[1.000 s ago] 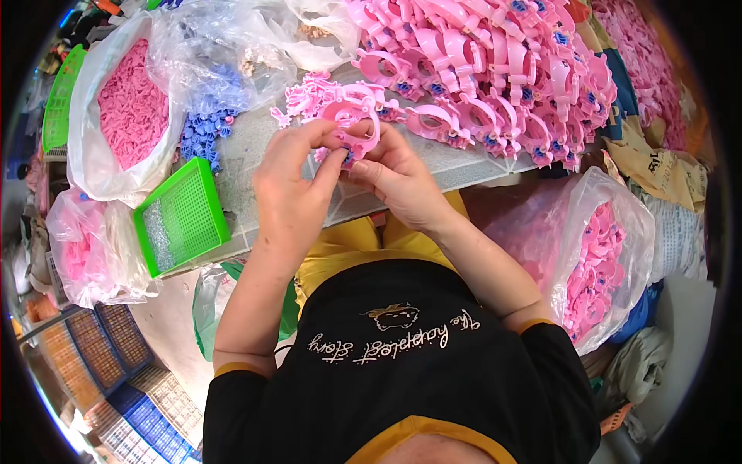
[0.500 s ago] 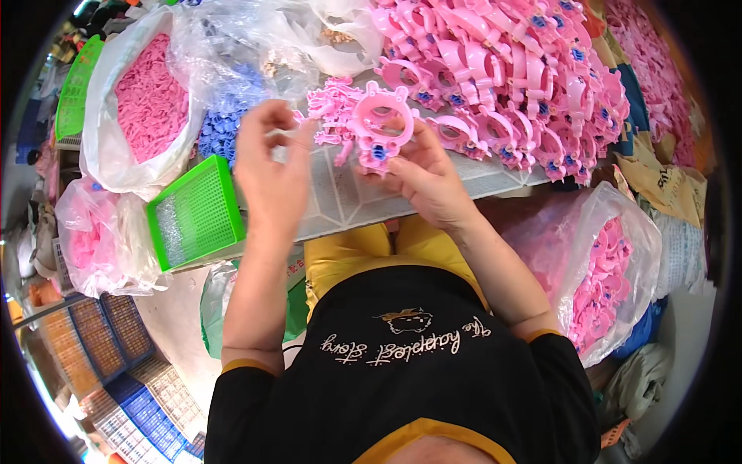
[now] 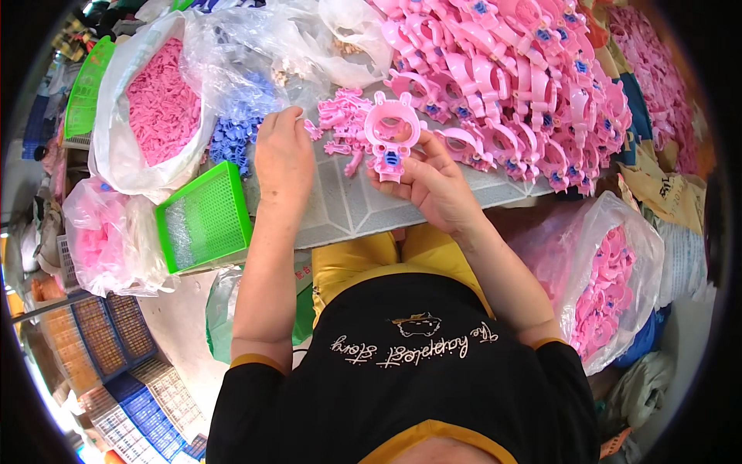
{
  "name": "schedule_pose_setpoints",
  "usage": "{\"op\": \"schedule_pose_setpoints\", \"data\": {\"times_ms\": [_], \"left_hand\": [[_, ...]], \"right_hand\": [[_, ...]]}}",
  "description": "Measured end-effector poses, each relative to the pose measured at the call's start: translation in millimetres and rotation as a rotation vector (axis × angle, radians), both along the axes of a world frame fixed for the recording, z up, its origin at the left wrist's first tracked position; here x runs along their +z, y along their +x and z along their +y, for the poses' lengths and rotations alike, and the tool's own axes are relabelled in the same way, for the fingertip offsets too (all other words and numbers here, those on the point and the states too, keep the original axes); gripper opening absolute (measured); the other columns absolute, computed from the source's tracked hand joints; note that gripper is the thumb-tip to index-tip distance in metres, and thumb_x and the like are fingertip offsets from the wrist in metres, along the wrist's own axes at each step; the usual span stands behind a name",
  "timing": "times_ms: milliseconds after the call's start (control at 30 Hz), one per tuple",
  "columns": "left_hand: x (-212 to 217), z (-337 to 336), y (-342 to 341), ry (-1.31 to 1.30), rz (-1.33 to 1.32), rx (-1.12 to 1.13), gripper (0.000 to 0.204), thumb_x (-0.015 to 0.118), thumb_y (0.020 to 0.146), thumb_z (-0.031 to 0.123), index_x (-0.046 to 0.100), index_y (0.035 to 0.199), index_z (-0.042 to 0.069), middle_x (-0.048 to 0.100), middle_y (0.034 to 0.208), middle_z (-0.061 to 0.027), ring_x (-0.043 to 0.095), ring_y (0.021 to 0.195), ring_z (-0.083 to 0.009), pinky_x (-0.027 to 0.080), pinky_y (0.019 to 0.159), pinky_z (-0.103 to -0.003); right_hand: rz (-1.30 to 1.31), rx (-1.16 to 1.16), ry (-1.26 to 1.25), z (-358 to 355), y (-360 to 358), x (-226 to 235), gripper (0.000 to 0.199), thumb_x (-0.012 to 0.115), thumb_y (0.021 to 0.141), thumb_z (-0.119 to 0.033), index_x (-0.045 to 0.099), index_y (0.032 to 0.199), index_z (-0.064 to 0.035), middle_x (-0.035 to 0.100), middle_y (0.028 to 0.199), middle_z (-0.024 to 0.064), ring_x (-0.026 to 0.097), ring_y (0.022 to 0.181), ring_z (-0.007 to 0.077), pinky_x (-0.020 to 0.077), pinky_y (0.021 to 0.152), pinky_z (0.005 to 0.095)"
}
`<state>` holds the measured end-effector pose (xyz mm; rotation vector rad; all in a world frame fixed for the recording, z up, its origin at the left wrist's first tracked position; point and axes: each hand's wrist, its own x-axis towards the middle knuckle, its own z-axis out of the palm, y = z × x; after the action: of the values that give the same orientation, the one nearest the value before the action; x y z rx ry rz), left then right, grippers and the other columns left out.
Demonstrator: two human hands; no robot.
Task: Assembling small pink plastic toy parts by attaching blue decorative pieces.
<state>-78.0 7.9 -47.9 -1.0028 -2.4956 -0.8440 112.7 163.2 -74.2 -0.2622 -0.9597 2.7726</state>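
Right hand (image 3: 433, 182) is gripping a pink ring-shaped toy part (image 3: 390, 139) by its lower edge, holding it upright above the counter (image 3: 348, 213). Left hand (image 3: 282, 151) is lying palm-down, its fingertips closing on something small beside the clear bag of blue pieces (image 3: 236, 127). Bare counter is showing only between and beneath the hands; a heap of pink parts (image 3: 510, 77) is crowding the far edge, and a green basket (image 3: 202, 218) is overhanging the near left edge.
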Motion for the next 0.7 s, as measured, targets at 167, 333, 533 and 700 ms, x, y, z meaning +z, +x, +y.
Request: {"op": "schedule_pose_setpoints", "data": {"times_ms": [167, 333, 533, 700], "left_hand": [[19.1, 13.7, -42.0, -0.067, 0.133, 0.009, 0.022, 0.056, 0.093, 0.007, 0.074, 0.105, 0.003, 0.072, 0.104, -0.0188, 0.067, 0.098, -0.0399, 0.051, 0.089, -0.049], [16.5, 47.8, -98.4, -0.417, -0.043, 0.150, 0.030, 0.053, 0.095, 0.021, 0.076, 0.110, 0.010, 0.074, 0.114, -0.0164, 0.069, 0.109, -0.0360, 0.049, 0.095, -0.052], [2.2, 68.5, -123.6, -0.626, -0.088, 0.267, 0.029, 0.056, 0.096, 0.028, 0.078, 0.109, 0.016, 0.075, 0.114, -0.0151, 0.069, 0.113, -0.0349, 0.048, 0.099, -0.052], [12.7, 43.5, -105.3, -0.448, 0.017, 0.065, 0.024, 0.061, 0.092, 0.021, 0.076, 0.106, 0.009, 0.074, 0.108, -0.0177, 0.070, 0.105, -0.0348, 0.053, 0.090, -0.046]], "right_hand": [[-0.016, -0.002, 0.002, 1.9, -2.5, -2.2, 0.039, 0.057, 0.105, -0.009, 0.044, 0.142, -0.0106, 0.060, 0.136, 0.0141, 0.066, 0.120, 0.0329, 0.0564, 0.102, 0.0486], [0.033, 0.026, -0.034, 1.6, 0.2, -6.0, 0.039, 0.058, 0.104, -0.008, 0.047, 0.141, -0.0094, 0.060, 0.135, 0.0103, 0.066, 0.118, 0.0258, 0.0554, 0.102, 0.0443], [0.029, 0.034, -0.034, -0.5, 1.4, -4.6, 0.039, 0.059, 0.102, -0.007, 0.049, 0.140, -0.0096, 0.060, 0.135, 0.0081, 0.064, 0.120, 0.0226, 0.0537, 0.105, 0.0445], [0.013, 0.035, -0.047, 2.8, -2.2, -13.3, 0.039, 0.060, 0.102, -0.007, 0.050, 0.139, -0.0094, 0.059, 0.135, 0.0078, 0.064, 0.121, 0.0229, 0.0536, 0.106, 0.0434]]}}
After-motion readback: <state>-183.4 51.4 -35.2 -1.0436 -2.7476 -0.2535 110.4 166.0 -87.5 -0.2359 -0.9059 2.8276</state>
